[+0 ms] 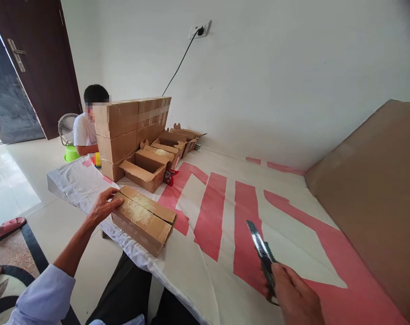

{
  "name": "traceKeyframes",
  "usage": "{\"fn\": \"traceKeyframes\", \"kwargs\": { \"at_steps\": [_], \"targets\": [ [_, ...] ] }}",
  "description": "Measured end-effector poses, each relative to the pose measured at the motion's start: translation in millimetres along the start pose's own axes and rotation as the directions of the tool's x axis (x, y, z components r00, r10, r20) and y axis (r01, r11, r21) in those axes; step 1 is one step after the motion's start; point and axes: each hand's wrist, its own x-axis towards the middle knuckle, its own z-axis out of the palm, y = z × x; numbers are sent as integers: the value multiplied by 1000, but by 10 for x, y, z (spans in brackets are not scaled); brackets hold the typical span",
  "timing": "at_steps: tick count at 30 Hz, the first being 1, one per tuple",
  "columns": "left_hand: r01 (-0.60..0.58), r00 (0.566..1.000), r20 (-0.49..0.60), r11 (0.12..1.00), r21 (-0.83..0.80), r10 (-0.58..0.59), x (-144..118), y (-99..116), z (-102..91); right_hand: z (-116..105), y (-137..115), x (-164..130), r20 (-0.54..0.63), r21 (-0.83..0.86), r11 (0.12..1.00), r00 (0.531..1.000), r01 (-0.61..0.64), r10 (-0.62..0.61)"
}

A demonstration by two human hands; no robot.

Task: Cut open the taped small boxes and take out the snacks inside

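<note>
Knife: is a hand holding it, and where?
Yes. The right hand grips the knife by its handle, blade pointing up. The left hand rests on a box.

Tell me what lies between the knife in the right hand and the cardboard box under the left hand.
Head view: nothing stands between the knife and the box, only the bare white and red table cover. The left hand rests on the box.

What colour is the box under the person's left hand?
Plain brown cardboard, with clear tape along its top seam. The box shows best in the head view, under the left hand.
</note>
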Motion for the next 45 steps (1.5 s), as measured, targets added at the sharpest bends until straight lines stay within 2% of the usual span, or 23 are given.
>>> {"fn": "traceKeyframes", "kwargs": {
  "at_steps": [2, 5, 9, 13, 16, 19, 21, 24, 26, 30, 33, 40, 45],
  "targets": [
    [53, 995, 87, 995, -89, -45, 68, -10, -25, 171, -239, -223, 129, 342, 926, 984, -160, 123],
    [138, 982, 148, 979, -149, -116, 174, -22, -40, 484, -587, -570, 248, 569, 790, 964, -228, 99],
    [151, 978, 169, 974, -171, -122, 144, 11, 4, 887, -928, -795, 372, 659, 702, 928, -270, 8],
    [89, 975, 214, 983, -159, -54, -7, 99, 13, 1081, -1101, -639, 343, 645, 749, 934, -155, -102],
    [85, 965, 257, 984, -155, -42, -47, 132, -6, 993, -1209, -455, 276, 556, 831, 945, -9, -174],
    [44, 966, 257, 991, -127, -10, -19, 108, 9, 757, -1390, -364, 267, 396, 907, 926, 145, -265],
    [-16, 970, 241, 996, -91, 38, 3, 79, 39, 586, -1557, -358, 321, 311, 922, 887, 231, -331],
    [-87, 968, 232, 995, -53, 97, 15, 48, 79, 402, -1836, -383, 457, 204, 914, 792, 351, -406],
    [-98, 965, 240, 994, -51, 107, 13, 41, 92, 356, -2010, -391, 541, 148, 897, 725, 417, -426],
    [-79, 963, 252, 994, -71, 95, 13, 52, 103, 418, -2280, -377, 611, 138, 822, 606, 552, -510],
    [-78, 966, 239, 992, -98, 99, 5, 79, 119, 505, -2409, -374, 637, 151, 777, 540, 611, -550],
    [-90, 958, 261, 987, -131, 122, -22, 77, 135, 612, -2537, -367, 683, 130, 754, 494, 643, -539],
    [-101, 953, 276, 990, -95, 124, 2, 20, 134, 623, -2601, -378, 695, 129, 722, 458, 679, -555]
  ]
}}
